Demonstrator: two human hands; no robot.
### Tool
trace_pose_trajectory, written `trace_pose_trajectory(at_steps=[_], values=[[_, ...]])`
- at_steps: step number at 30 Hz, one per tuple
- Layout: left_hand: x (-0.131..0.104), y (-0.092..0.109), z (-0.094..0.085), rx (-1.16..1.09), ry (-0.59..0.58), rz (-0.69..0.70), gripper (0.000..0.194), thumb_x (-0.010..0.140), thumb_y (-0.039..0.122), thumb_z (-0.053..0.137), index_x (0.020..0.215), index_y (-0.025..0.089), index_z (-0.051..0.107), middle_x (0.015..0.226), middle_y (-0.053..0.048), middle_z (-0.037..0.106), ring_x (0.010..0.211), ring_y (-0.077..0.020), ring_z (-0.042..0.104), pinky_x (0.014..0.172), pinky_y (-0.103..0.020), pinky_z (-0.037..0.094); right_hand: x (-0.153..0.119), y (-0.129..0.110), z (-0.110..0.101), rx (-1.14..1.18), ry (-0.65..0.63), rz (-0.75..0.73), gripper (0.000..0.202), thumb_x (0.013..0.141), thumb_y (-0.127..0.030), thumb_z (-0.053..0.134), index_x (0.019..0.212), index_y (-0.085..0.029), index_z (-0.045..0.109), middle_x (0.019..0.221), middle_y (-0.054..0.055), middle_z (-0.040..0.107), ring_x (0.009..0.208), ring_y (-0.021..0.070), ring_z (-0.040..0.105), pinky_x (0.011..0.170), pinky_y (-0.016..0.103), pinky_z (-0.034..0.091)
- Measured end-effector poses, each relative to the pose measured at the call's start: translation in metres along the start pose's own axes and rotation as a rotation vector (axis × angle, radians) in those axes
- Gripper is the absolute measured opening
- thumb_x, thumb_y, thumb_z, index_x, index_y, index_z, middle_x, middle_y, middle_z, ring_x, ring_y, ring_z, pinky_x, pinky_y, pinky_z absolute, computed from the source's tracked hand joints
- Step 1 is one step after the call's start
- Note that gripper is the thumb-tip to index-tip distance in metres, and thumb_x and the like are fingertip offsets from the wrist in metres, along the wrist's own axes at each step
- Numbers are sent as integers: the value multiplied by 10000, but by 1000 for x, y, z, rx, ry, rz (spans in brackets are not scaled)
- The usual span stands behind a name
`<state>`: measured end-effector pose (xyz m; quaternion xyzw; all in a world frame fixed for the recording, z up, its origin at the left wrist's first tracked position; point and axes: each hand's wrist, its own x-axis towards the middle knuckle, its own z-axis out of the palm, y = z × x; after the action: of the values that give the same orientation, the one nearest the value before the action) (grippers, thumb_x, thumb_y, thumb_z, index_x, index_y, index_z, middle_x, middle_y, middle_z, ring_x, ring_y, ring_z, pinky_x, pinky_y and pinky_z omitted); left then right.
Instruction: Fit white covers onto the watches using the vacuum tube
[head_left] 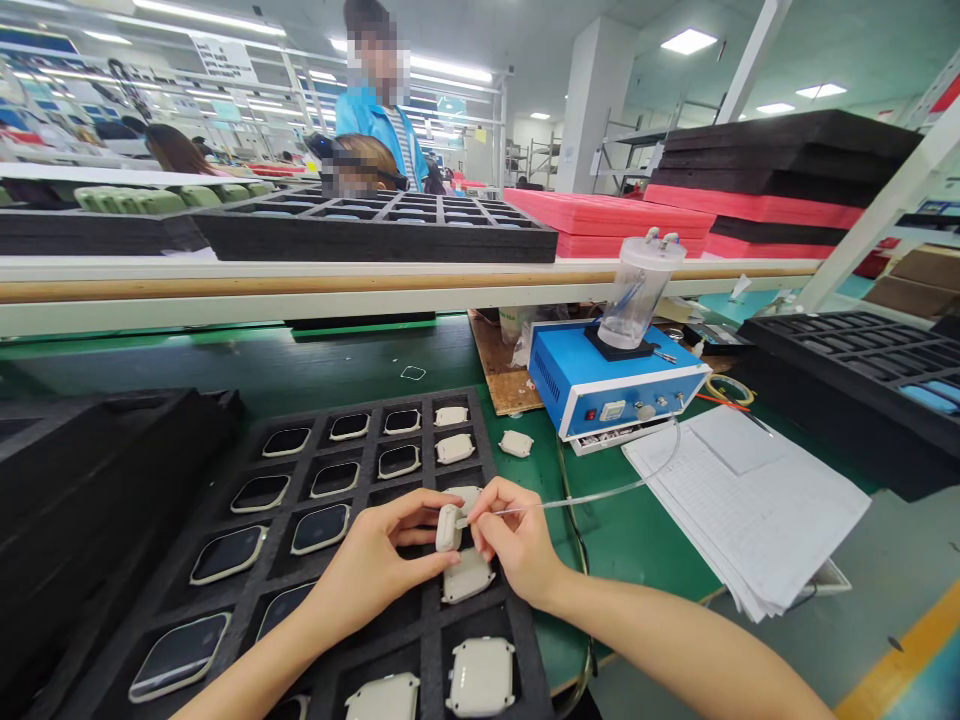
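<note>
Hard to see: the near end of the clear tube (600, 494), mostly hidden in the pinch of the right hand (521, 540). Too small to tell if touching the cream watch case (448, 528) or only just beside it. Held on edge in the left hand (379, 545), above the black tray (531, 655): that same case, thumb at the near end, fingers at the far end, spread just as wide as the case. Right thumb and fingertips close together, snug on the tube. Behind the hands, more cream cases, partly covered. Cut off at the bottom, one pale case (384, 698).

Tray dull and rough, like foam, full of square pockets. Cases smooth, with round corners. Dark watch faces (184, 655) shiny like glass. On the green table (637, 550), a hard blue box (574, 365) under a round, see-through jar (634, 300); beside it, flat white papers (750, 515), messy at the edges.
</note>
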<state>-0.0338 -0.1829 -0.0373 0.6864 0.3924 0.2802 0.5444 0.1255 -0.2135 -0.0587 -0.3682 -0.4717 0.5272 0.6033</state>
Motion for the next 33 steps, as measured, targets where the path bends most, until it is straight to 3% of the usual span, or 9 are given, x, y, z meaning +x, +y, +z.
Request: trace_pose_trajectory(at_steps=[28, 33], values=[[1, 2, 0, -13, -4, 13, 368, 647, 169, 701, 999, 180, 592, 965, -30, 687, 888, -211, 654, 874, -376, 517, 0, 0, 1, -5, -10, 3, 63, 683, -147, 486, 631, -169, 513, 443, -63, 465, 362, 59, 375, 380, 188, 289], [2, 2, 0, -55, 13, 16, 384, 630, 187, 713, 1000, 155, 616, 969, -53, 696, 902, -227, 645, 845, -370, 526, 1, -1, 0, 8, 38, -31, 61, 692, -179, 502, 633, -169, 511, 429, -65, 461, 358, 62, 369, 380, 190, 288]])
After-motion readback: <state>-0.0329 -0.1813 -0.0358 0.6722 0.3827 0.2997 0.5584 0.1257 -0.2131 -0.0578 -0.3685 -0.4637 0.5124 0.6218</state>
